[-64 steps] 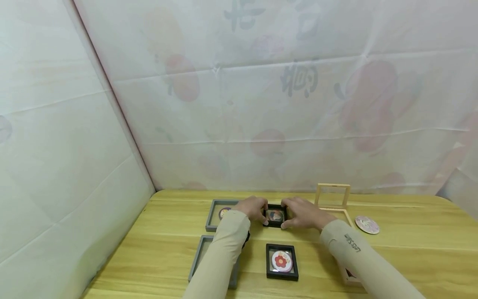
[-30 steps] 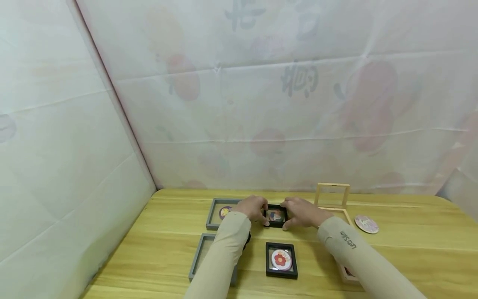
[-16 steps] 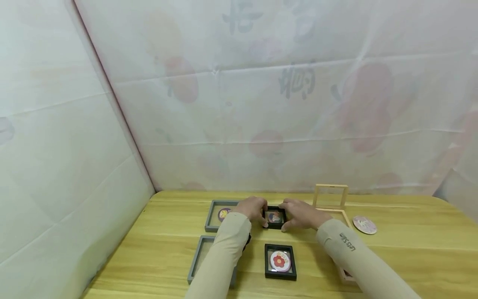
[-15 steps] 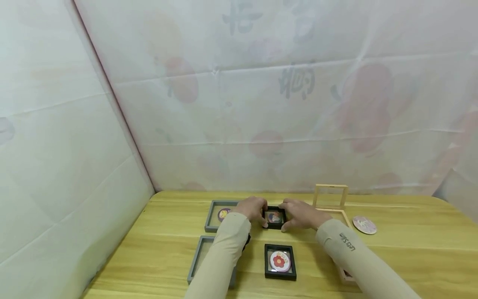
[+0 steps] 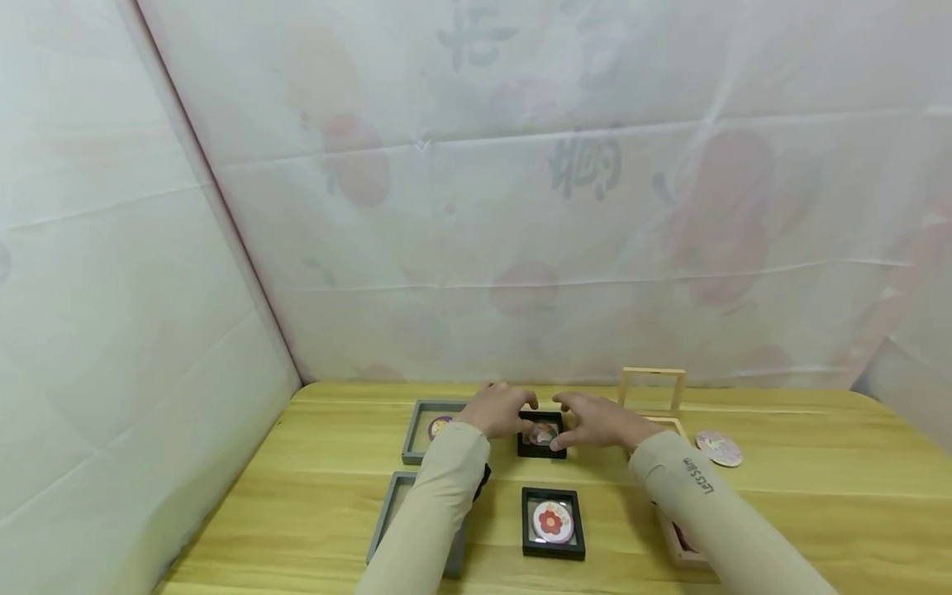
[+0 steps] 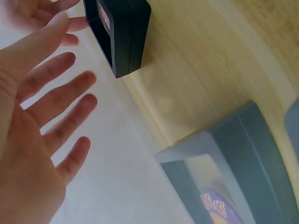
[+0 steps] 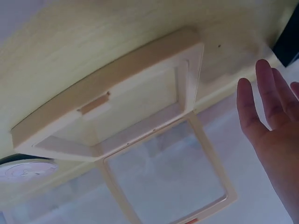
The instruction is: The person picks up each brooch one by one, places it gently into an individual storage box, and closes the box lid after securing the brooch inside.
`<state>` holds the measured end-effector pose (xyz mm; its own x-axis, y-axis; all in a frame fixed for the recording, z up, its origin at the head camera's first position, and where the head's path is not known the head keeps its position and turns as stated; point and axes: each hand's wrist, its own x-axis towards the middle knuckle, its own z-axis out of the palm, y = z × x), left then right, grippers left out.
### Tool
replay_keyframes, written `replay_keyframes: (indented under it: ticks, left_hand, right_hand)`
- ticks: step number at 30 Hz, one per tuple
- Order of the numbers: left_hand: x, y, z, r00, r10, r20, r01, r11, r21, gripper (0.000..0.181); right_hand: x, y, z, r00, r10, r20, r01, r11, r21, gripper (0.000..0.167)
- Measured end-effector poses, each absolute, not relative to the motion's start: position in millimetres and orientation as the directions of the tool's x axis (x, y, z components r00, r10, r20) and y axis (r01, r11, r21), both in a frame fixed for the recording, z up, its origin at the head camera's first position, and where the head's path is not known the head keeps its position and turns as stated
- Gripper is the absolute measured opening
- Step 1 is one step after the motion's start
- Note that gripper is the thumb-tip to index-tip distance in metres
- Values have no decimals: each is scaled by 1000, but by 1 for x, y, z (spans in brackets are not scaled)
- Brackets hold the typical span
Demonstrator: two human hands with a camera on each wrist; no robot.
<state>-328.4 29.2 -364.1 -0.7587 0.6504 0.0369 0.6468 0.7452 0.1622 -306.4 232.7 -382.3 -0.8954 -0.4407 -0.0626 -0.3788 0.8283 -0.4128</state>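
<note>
A small black display frame with a round badge inside lies at the back middle of the table. My left hand hovers at its left side, fingers spread and slightly bent. My right hand is over its right edge with thumb and fingers apart. In the left wrist view the left hand has straight, separated fingers beside the black frame. The right wrist view has the right hand with loosely extended fingers, a black corner just beyond them. Neither hand holds anything.
Nearer me lies another black frame with a red-flower badge. Two grey frames are at left. To the right, a light wooden frame stands with its lid raised, beside a loose round badge. Another pale frame is under the right forearm.
Both hands have come off the sides of the small black frame, their fingers lifting and spreading. The frame remains on the table. The head view has shifted slightly.
</note>
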Motion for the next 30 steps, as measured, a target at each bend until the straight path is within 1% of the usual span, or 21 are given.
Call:
replay_keyframes:
  ticks: [2, 5, 10, 15, 18, 24, 30]
  left_hand:
    - [-328, 31, -363, -737, 672, 68, 673, 719, 173, 25]
    - [-327, 35, -363, -722, 686, 89, 690, 701, 180, 16]
    - [-324, 45, -362, -716, 691, 101, 696, 696, 176, 14]
    - [-323, 54, -362, -698, 710, 96, 714, 678, 177, 12]
    - [-321, 60, -363, -678, 729, 92, 733, 662, 160, 13]
    - [-316, 73, -361, -650, 755, 81, 759, 641, 118, 23]
    - [-312, 86, -359, -628, 773, 88, 778, 626, 55, 23]
  right_hand:
    - [-306, 237, -381, -902, -429, -51, -369, 826, -426, 80]
    - [-304, 244, -378, -894, -448, -15, -403, 818, -410, 67]
    - [-303, 256, -376, -875, -481, 55, -466, 807, -363, 45]
    - [-303, 265, -374, -863, -498, 81, -493, 797, -349, 31]
    - [-300, 269, -373, -863, -498, 86, -494, 793, -358, 26]
    - [-296, 282, -374, -857, -498, 131, -510, 787, -347, 23]
    - [-293, 295, -377, -843, -511, 169, -537, 772, -340, 22]
